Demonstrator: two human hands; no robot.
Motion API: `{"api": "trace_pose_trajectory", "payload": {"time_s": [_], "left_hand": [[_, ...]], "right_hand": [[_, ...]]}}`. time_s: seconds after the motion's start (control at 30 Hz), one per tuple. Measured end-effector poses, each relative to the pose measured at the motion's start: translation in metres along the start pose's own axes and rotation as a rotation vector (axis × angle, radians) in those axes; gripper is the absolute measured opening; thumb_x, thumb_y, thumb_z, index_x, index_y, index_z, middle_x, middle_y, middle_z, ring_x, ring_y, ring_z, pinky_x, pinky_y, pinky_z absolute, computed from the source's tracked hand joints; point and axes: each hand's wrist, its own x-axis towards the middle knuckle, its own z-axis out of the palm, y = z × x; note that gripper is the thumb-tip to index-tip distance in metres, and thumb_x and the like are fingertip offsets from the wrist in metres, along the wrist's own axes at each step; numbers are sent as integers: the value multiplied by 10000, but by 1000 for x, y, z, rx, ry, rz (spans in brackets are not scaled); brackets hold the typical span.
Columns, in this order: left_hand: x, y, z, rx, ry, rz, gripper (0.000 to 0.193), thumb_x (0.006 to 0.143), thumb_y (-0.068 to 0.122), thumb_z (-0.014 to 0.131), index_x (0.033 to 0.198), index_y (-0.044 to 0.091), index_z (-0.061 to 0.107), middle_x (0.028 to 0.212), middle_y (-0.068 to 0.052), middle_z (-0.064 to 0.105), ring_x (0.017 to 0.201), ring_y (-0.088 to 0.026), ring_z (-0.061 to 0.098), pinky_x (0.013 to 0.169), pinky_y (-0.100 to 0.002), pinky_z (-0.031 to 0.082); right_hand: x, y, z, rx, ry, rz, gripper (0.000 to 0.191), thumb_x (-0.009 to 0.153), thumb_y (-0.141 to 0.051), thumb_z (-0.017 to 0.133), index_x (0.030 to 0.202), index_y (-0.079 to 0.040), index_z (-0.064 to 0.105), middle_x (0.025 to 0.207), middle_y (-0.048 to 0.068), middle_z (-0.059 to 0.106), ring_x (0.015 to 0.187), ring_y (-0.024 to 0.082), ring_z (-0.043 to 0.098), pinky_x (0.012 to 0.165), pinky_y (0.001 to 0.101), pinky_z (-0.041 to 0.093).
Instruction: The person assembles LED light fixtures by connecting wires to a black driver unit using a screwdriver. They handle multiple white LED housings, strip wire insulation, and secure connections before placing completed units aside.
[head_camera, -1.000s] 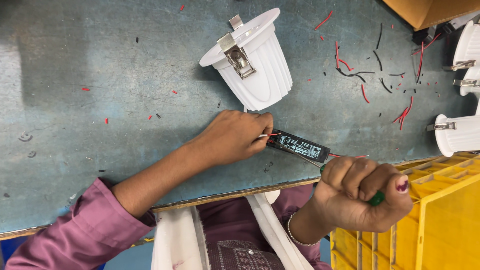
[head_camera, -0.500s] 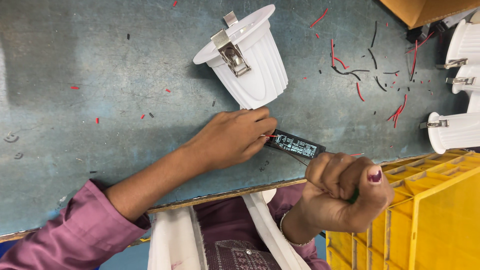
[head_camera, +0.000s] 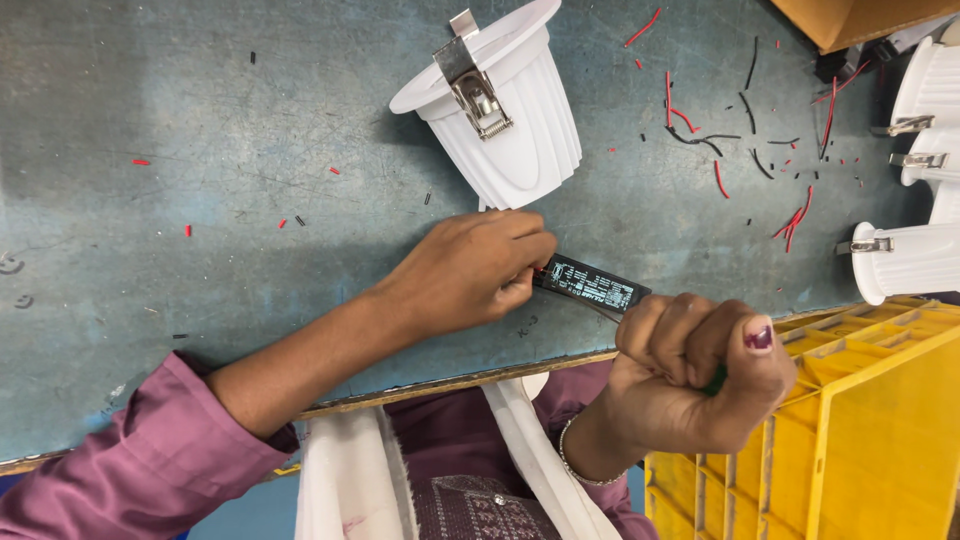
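Note:
A small black oblong driver box (head_camera: 590, 282) lies on the blue-grey worktable (head_camera: 200, 200). My left hand (head_camera: 465, 272) pinches its left end, where short red wires come out. My right hand (head_camera: 700, 375) is a closed fist around a green-handled tool (head_camera: 714, 380), whose thin metal tip touches the box's right end. Just beyond my left hand stands a white ribbed downlight housing (head_camera: 500, 115) lying tilted, with a metal spring clip on its side.
More white downlight housings (head_camera: 905, 258) with clips sit at the right edge. Red and black wire scraps (head_camera: 720, 140) litter the table at upper right. A yellow plastic crate (head_camera: 860, 430) stands at lower right. A cardboard box corner (head_camera: 850, 20) is at the top right.
The view has shifted slightly. Both hands stay on the black box; my right fist with the tool has edged closer to it.

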Motion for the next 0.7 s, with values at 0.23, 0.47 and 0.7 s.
{"api": "trace_pose_trajectory", "payload": {"time_s": [0.23,0.47,0.7], "left_hand": [[-2,2,-2,-17,27,-18,158,820,62,660,969,49,609,898,-82,665,876,-315,676,763,-463,509],[-3,2,-2,34,34,-28,118,835,78,667,953,70,670,864,-78,696,845,-317,690,763,-463,523],[-3,-1,-3,112,-22,-14,37,824,103,681,843,74,669,834,-86,636,826,-313,670,752,-466,523]], "right_hand": [[0,-5,-2,24,-33,68,526,1106,-239,490,663,-151,221,565,-46,151,421,62,127,372,241,146],[-3,-8,3,-54,45,58,489,1065,-229,483,672,-150,202,580,-35,143,422,63,112,364,234,129],[3,-11,5,-91,26,54,457,1043,-225,478,694,-168,188,558,-46,130,404,66,104,353,247,126]]}}
